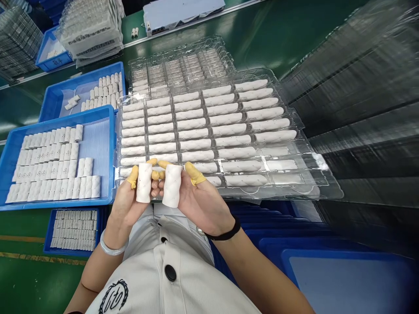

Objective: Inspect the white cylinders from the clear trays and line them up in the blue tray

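Note:
Two short white cylinders are held upright side by side, a small gap between them, in front of my body. My left hand (128,197), with yellow covers on thumb and fingertips, holds the left cylinder (144,183), which has faint marks on its surface. The right cylinder (172,186) rests on the fingers of my right hand (199,199); its yellow-covered thumb is raised, off the cylinder. Just beyond both hands lies a clear plastic tray (327,185) with rows of long white pieces (231,129) in its slots.
Blue bins (111,163) of white cylinders (54,152) stand at the left, with a smaller blue bin (49,244) below. More clear trays (183,65) lie behind. Stacked trays (91,30) stand back left. Dark stacked sheets (363,87) rise at the right, above blue bins (347,257).

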Motion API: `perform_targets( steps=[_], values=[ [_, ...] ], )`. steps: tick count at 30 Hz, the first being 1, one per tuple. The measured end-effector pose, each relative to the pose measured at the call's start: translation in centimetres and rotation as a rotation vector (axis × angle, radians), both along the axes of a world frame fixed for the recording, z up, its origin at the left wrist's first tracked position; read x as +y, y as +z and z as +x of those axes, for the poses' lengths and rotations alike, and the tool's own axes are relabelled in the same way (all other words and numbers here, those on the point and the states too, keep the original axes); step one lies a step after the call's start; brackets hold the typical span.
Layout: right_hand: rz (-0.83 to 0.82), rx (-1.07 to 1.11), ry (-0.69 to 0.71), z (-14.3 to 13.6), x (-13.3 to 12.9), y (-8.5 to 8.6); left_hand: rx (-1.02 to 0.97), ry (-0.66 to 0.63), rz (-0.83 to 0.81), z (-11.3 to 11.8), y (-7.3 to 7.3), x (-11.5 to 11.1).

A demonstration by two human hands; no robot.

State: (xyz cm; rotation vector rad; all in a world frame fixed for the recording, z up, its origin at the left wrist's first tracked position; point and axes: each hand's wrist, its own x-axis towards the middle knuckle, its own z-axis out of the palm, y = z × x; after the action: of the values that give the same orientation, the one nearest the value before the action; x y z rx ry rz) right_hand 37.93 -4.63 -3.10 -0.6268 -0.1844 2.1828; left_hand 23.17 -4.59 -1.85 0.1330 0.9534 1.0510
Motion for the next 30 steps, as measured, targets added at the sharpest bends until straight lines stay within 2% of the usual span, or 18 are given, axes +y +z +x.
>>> perform_targets(
  steps=[10,15,20,23,25,27,29,30],
  values=[
    [-0.027,0.023,-0.047,-0.2,0.0,-0.4,-0.017,-0.010,0.052,0.0,0.1,-0.1],
    [-0.008,0.029,-0.046,-0.2,0.0,-0.6,0.021,-0.017,0.125,-0.2,-0.6,-0.3],
    [0.037,0.000,-0.055,-0.1,-0.1,-1.0,0.165,-0.095,0.317,-0.4,-1.5,-0.9],
    [0.058,-0.029,-0.116,-0.2,-0.2,-1.1,0.378,-0.105,0.543,-0.7,-1.7,-1.6],
    [0.047,-0.063,-0.156,-0.2,-0.2,-1.1,0.578,-0.185,0.716,-1.2,-1.5,-2.0],
    [0.022,-0.092,-0.162,-0.2,-0.3,-1.0,0.719,-0.346,0.850,-1.9,-1.2,-2.3],
    [0.006,-0.100,-0.145,-0.1,-0.3,-1.0,0.722,-0.487,0.907,-2.4,-0.9,-2.4],
    [0.006,-0.099,-0.138,-0.1,-0.3,-1.0,0.680,-0.516,0.899,-2.6,-0.8,-2.4]
  ],
)
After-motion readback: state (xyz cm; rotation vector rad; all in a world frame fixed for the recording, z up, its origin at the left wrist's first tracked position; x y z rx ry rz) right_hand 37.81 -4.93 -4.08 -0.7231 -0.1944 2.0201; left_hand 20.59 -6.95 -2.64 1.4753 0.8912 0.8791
